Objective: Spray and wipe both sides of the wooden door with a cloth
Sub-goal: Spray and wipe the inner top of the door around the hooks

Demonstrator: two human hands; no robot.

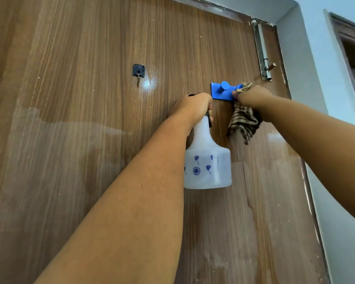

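Observation:
The wooden door (80,119) fills the view, its brown grain wet and streaked across the lower half. My left hand (193,107) grips the neck of a white spray bottle (208,165) printed with blue flowers, held up close to the door. My right hand (252,97) grips a brown striped cloth (244,124) and presses it against the right end of a blue hook rail (221,92) fixed to the door. The cloth's loose end hangs below my wrist.
A small black hook (139,71) sticks to the door at upper centre. A metal slide bolt (262,52) runs along the door's upper right edge. White wall (316,89) and a window frame (353,48) lie to the right.

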